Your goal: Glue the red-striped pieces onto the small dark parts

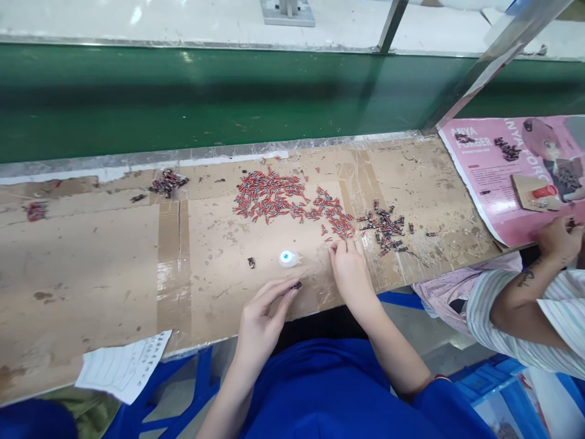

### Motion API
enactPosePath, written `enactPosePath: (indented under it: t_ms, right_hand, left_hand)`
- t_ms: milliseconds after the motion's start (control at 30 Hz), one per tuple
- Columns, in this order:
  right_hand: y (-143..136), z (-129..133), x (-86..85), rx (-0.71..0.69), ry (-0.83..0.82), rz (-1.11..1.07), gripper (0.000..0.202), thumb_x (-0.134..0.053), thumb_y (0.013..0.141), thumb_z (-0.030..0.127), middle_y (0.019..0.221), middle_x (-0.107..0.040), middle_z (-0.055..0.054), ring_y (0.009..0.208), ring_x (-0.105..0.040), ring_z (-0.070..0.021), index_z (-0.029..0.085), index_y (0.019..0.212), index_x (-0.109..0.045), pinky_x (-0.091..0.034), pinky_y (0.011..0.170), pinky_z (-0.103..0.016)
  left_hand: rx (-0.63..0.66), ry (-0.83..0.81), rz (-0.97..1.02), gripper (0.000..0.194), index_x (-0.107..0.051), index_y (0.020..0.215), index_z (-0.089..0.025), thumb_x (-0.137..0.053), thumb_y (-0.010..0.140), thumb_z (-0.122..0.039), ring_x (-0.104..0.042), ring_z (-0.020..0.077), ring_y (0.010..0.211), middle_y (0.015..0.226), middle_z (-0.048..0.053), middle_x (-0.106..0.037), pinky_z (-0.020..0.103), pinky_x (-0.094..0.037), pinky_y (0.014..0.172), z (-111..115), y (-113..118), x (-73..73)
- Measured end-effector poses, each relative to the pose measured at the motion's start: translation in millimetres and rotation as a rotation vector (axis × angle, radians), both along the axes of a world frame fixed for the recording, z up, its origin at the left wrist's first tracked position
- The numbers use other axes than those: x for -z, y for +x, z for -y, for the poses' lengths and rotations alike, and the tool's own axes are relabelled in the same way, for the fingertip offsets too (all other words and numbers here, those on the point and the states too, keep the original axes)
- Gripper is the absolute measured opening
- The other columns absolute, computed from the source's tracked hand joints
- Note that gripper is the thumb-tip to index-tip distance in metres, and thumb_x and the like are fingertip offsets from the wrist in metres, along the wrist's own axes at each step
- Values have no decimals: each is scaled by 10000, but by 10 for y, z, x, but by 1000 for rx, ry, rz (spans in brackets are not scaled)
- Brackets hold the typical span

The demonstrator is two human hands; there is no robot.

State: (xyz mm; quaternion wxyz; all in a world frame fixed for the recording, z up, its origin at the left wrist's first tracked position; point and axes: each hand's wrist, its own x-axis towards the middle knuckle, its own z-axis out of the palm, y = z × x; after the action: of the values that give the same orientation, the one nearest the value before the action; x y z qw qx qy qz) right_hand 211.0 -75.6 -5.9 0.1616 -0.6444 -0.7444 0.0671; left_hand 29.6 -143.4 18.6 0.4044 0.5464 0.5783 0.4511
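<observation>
Left hand (pixel 265 311), lower centre, pinches a dark part (pixel 297 285), too small to make out. Right hand (pixel 351 268) beside red pieces (pixel 336 216), centre; I can't tell its grip. Bench (pixel 114 262) cardboard-covered, stained. Co-worker's arm (pixel 516 299) cut off, right edge.

The red pieces (pixel 265 190) are many, small and slim, with greyish ends — strewn at all angles in a loose spread, densest toward its left and trailing off nearer the person and to the right. On the person's side of that red spread, a small dark piece (pixel 297 285) sits pinched between thumb and fingers of the left hand (pixel 262 314), its details too small to tell. Just right of the red spread lie dark-and-red pieces (pixel 386 225) — jumbled together, with a few strays farther right.
</observation>
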Motion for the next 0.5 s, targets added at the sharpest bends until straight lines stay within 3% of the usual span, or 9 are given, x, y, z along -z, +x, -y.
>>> enactPosePath:
  t_ms: [167,333,400,500]
  right_hand:
    - [84,17,13,-53,-2,-119,264,-406,991,198,904,-663,-151,915,-589,-300,166,944,-663,-511,833,-455]
    - [145,103,-206,-146,-123,-629,157,-535,959,274,877,-709,-63,810,-664,-207,204,927,-672,-554,740,-341]
    - [136,137,-289,-252,-89,-772,132,-565,952,266,855,-720,-39,808,-673,-188,221,914,-682,-554,752,-330]
    - [120,145,-342,-479,58,-815,167,-554,961,225,841,-729,-36,845,-655,-190,247,903,-709,-545,801,-358]
  left_hand:
    - [-4,-91,123,201,-773,889,-200,-673,844,-369,-749,222,866,931,84,-777,332,-630,820,-38,113,32]
    - [10,-176,196,262,-765,955,-184,-673,844,-402,-756,223,808,939,92,-780,342,-628,809,-65,159,59]
    - [21,-151,172,248,-761,978,-194,-656,859,-385,-750,211,801,966,88,-773,342,-623,808,-76,154,50]
    - [51,-90,133,212,-759,993,-214,-640,874,-344,-732,210,900,1009,82,-761,344,-602,857,-88,139,13]
